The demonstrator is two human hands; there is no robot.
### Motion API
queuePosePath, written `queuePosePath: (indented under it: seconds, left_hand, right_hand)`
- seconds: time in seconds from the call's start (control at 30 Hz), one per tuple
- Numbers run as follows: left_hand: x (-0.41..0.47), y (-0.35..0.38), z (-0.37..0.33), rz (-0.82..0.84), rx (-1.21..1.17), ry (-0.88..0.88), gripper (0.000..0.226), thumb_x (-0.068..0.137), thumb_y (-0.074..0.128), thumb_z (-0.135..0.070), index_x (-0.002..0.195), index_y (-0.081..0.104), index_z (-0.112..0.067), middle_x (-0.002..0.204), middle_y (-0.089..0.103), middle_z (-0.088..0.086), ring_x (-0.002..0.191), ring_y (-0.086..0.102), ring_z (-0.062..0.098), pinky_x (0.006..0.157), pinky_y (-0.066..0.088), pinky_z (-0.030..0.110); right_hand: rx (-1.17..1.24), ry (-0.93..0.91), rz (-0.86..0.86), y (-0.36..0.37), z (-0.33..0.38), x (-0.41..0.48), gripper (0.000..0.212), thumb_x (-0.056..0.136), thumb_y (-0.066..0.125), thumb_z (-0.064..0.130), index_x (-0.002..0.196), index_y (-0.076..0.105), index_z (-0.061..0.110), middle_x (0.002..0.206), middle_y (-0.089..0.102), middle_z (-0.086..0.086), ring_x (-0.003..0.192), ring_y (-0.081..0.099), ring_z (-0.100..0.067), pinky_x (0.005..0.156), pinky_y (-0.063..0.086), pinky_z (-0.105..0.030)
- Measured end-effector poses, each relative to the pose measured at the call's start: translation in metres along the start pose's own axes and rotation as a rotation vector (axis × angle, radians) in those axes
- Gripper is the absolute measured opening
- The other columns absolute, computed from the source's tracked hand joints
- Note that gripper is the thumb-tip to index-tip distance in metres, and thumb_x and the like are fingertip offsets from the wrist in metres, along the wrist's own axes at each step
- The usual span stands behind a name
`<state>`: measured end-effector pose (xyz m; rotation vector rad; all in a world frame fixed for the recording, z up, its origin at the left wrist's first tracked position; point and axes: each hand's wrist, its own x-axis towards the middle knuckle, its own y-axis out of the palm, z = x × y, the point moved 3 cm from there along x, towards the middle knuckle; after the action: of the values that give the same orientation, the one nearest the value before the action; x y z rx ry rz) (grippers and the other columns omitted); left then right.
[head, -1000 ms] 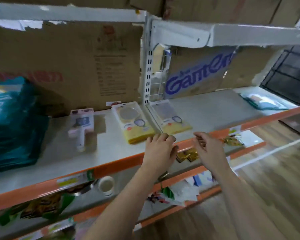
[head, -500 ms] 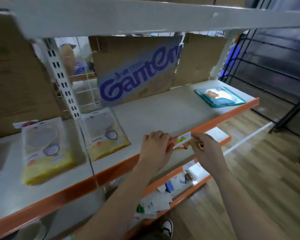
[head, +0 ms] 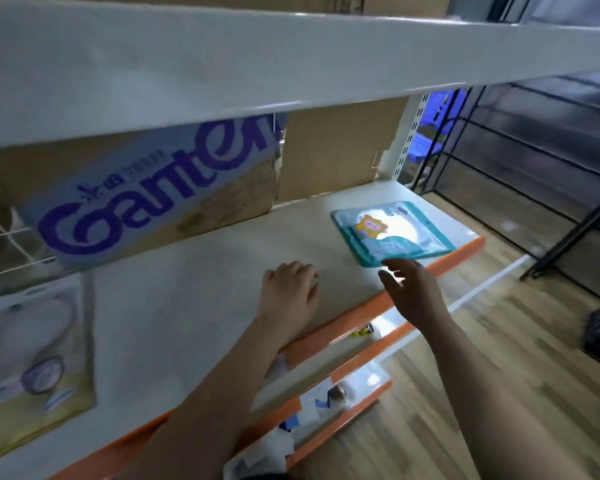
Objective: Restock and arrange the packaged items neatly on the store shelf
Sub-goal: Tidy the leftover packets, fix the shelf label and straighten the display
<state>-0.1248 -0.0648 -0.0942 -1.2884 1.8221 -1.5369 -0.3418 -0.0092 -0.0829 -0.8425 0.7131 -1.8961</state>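
Plainly flat and glossy, the teal packet (head: 392, 233) shows a cartoon figure on a white patch. It lies on the shelf (head: 205, 289) by the orange front edge, just past the right hand (head: 413, 292), whose straight, spread fingers reach its near corner; I cannot tell whether they touch it. The left hand (head: 288, 296) rests loosely curled and empty, apart to its left. A cardboard box (head: 153, 195) stands behind that hand, and a yellow packet (head: 32, 358) lies far to its left.

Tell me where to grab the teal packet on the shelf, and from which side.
Take the teal packet by its near corner, coming from the front with the right hand, open just short of it. It lies flat on the shelf, that corner nearest the orange lip, so a thumb-on-top pinch there probably lifts it easiest.
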Motion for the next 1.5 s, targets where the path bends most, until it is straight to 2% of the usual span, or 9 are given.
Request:
queuePosePath:
  seconds: [0.2, 0.4, 0.53, 0.67, 0.83, 0.93, 1.13, 1.27, 1.5]
  left_hand:
    - [0.047, 0.028, -0.017, -0.024, 0.03, -0.142, 0.03, 0.095, 0.045, -0.037, 0.117, 0.057, -0.022, 0.118, 0.059, -0.002, 0.109, 0.054, 0.021, 0.088, 0.04, 0.036]
    - [0.059, 0.038, -0.029, -0.095, -0.003, -0.299, 0.029, 0.097, 0.048, -0.035, 0.117, 0.06, -0.019, 0.117, 0.063, -0.001, 0.105, 0.057, 0.017, 0.089, 0.044, 0.035]
    - [0.048, 0.039, -0.027, -0.161, 0.042, -0.47, 0.024, 0.096, 0.05, -0.035, 0.112, 0.062, -0.022, 0.113, 0.064, -0.003, 0.101, 0.058, 0.017, 0.088, 0.044, 0.037]
    - [0.031, 0.036, -0.026, -0.193, 0.066, -0.57, 0.023, 0.096, 0.048, -0.035, 0.11, 0.061, -0.022, 0.11, 0.063, -0.002, 0.098, 0.057, 0.017, 0.086, 0.041, 0.036]
    - [0.014, 0.032, -0.024, -0.232, 0.081, -0.671, 0.023, 0.095, 0.05, -0.028, 0.111, 0.063, -0.018, 0.113, 0.063, 0.002, 0.104, 0.054, 0.024, 0.088, 0.039, 0.038]
    - [0.01, 0.033, -0.026, -0.232, 0.086, -0.702, 0.023, 0.094, 0.051, -0.026, 0.109, 0.064, -0.015, 0.113, 0.061, 0.005, 0.105, 0.052, 0.027, 0.086, 0.037, 0.038]
    - [0.006, 0.034, -0.028, -0.228, 0.099, -0.704, 0.022, 0.096, 0.047, -0.028, 0.106, 0.063, -0.016, 0.114, 0.059, 0.003, 0.106, 0.049, 0.024, 0.088, 0.037, 0.036]
    - [0.004, 0.036, -0.028, -0.229, 0.101, -0.701, 0.023, 0.097, 0.046, -0.028, 0.107, 0.062, -0.016, 0.113, 0.059, 0.003, 0.105, 0.049, 0.023, 0.09, 0.038, 0.036]
    - [0.004, 0.037, -0.027, -0.228, 0.105, -0.697, 0.024, 0.097, 0.044, -0.029, 0.108, 0.061, -0.016, 0.114, 0.058, 0.001, 0.106, 0.049, 0.02, 0.091, 0.038, 0.032]
  right_hand:
    - [-0.095, -0.029, 0.06, -0.008, -0.057, 0.087, 0.032, 0.092, 0.064, 0.025, 0.12, 0.064, 0.008, 0.118, 0.065, -0.015, 0.102, 0.063, -0.029, 0.089, 0.05, -0.039]
    - [-0.325, -0.087, 0.201, 0.003, -0.084, 0.139, 0.053, 0.085, 0.062, 0.056, 0.114, 0.064, 0.011, 0.114, 0.06, -0.011, 0.11, 0.049, -0.03, 0.085, 0.043, -0.038]
    - [-0.089, -0.302, 0.4, 0.019, -0.067, 0.154, 0.04, 0.084, 0.069, 0.041, 0.113, 0.066, 0.015, 0.115, 0.061, -0.002, 0.107, 0.052, -0.021, 0.085, 0.052, -0.04]
    - [0.058, -0.426, 0.604, 0.034, -0.052, 0.164, 0.03, 0.088, 0.067, 0.017, 0.118, 0.064, 0.015, 0.124, 0.059, -0.003, 0.111, 0.056, -0.019, 0.074, 0.053, -0.021]
    - [-0.248, -0.2, 0.313, 0.039, -0.055, 0.176, 0.05, 0.085, 0.071, 0.038, 0.123, 0.055, 0.011, 0.117, 0.055, -0.009, 0.103, 0.052, -0.024, 0.081, 0.055, -0.038]
    - [-0.257, -0.103, 0.356, 0.041, -0.06, 0.178, 0.062, 0.082, 0.065, 0.057, 0.112, 0.056, 0.003, 0.104, 0.051, -0.011, 0.095, 0.054, -0.025, 0.078, 0.056, -0.042]
    - [-0.189, -0.095, 0.547, 0.043, -0.056, 0.189, 0.042, 0.085, 0.071, 0.036, 0.112, 0.065, 0.005, 0.105, 0.062, -0.013, 0.087, 0.061, -0.024, 0.054, 0.049, -0.028]
    - [-0.132, -0.098, 0.544, 0.039, -0.056, 0.19, 0.039, 0.086, 0.07, 0.021, 0.124, 0.062, 0.013, 0.115, 0.062, -0.013, 0.095, 0.063, -0.029, 0.077, 0.058, -0.044]
    - [-0.212, -0.013, 0.556, 0.035, -0.061, 0.185, 0.037, 0.087, 0.068, 0.038, 0.099, 0.071, 0.003, 0.088, 0.066, -0.012, 0.078, 0.065, -0.027, 0.067, 0.058, -0.037]
